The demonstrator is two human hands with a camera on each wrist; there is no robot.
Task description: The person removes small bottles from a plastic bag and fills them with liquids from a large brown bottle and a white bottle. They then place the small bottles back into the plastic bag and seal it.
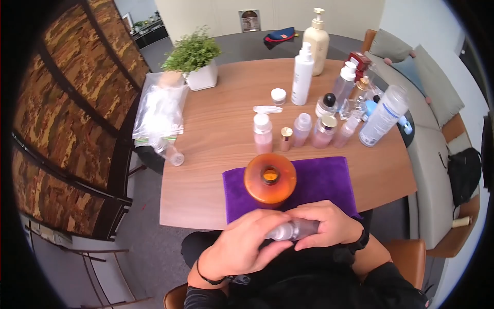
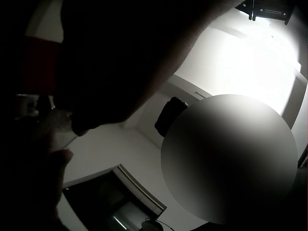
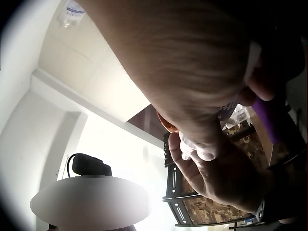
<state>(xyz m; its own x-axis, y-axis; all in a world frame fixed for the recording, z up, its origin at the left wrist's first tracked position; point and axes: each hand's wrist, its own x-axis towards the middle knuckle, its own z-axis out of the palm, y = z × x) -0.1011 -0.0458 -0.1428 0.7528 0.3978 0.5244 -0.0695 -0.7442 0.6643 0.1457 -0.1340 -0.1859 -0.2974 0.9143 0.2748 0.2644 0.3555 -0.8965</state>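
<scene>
Over the front edge of the table, both hands hold a small clear, greyish bottle (image 1: 294, 230) lying sideways. My left hand (image 1: 242, 247) grips its clear top end, thumb below and fingers above. The right hand (image 1: 329, 222) is curled round the darker body, covering its base. In the right wrist view, the bottle's pale top (image 3: 188, 148) shows between the fingers. The left wrist view is very dark, with a bit of the bottle (image 2: 60, 127) near the fingertips. Just beyond the hands, an amber bottle (image 1: 270, 190) with an uncapped neck stands on a purple towel (image 1: 324, 180).
Several pink and clear bottles (image 1: 263, 136) stand behind the towel. Taller ones include a white pump bottle (image 1: 302, 80) and a cream pump bottle (image 1: 316, 46). A potted plant (image 1: 193, 54), clear plastic bags (image 1: 160, 110) and a small clear bottle (image 1: 172, 153) are at left.
</scene>
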